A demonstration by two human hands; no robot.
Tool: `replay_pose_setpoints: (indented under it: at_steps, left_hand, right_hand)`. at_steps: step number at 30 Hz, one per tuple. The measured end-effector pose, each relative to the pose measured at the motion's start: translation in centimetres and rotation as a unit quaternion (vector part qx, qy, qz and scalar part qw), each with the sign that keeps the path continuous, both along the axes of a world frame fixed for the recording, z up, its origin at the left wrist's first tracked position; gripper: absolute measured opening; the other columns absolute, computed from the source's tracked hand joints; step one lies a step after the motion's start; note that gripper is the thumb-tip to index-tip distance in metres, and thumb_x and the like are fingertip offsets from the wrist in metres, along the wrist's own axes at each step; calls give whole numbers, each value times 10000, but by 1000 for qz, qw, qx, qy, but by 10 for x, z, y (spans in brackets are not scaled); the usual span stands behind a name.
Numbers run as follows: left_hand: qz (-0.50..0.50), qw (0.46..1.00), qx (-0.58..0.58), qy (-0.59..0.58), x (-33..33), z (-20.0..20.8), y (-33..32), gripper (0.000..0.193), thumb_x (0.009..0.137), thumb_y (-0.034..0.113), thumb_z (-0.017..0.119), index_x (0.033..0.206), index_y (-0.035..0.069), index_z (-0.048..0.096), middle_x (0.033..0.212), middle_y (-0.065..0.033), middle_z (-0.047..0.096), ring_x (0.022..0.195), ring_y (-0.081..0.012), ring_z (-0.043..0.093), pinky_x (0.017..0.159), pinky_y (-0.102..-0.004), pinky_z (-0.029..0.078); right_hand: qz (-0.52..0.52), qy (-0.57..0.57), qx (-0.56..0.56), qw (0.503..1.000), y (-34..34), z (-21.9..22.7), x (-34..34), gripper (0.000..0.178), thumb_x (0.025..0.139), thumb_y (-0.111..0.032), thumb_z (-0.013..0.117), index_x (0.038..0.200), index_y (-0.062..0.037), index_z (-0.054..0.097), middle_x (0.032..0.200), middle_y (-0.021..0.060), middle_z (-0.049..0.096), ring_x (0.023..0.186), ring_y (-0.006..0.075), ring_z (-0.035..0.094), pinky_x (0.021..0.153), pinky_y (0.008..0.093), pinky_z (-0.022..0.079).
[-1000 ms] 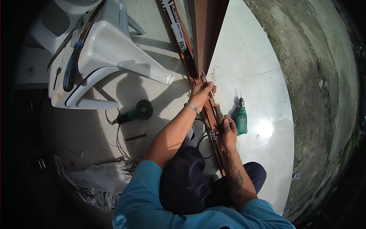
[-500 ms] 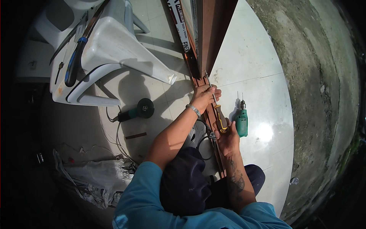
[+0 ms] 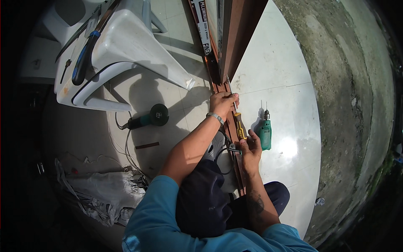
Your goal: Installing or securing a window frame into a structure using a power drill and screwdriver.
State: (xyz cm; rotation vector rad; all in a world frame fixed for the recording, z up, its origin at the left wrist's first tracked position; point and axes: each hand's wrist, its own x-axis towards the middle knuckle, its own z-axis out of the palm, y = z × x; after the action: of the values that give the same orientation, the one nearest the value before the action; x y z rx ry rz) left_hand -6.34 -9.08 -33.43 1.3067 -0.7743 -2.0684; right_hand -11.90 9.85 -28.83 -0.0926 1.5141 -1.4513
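Gripping screwdriver [image 3: 240, 127] with left hand [image 3: 222, 103], right hand [image 3: 251, 154] half-open

A yellow-and-dark-handled screwdriver [image 3: 240, 127] slants between the hands, shaft in the left hand [image 3: 223, 103], butt by the right hand [image 3: 251, 154], tip at the brown frame [image 3: 236, 44] beyond.

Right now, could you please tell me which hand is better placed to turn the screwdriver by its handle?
Probably the right hand: it is at the handle end of the screwdriver, while the left hand is farther forward, at the metal shaft.
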Motion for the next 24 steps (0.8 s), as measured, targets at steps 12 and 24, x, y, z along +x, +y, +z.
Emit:
replay_pose_setpoints:
  at_steps: [12,24]
  left_hand:
    - [6,998,28,60,-12,-1,-2,132,964,160,564,971,29,582,949,-134,684,848,-223,677,738,-336,565]
    - [58,997,-4,46,-17,2,-12,108,894,88,658,955,14,609,879,-101,658,792,-204,656,733,-335,565]
  right_hand:
    - [-103,-237,-72,963,-19,8,3,388,1012,-253,474,1328,-30,444,1094,128,606,927,198,621,675,253,495]
    - [26,228,-2,973,-21,-21,-4,365,1025,-260,393,1217,41,470,978,160,636,632,152,589,445,240,444]
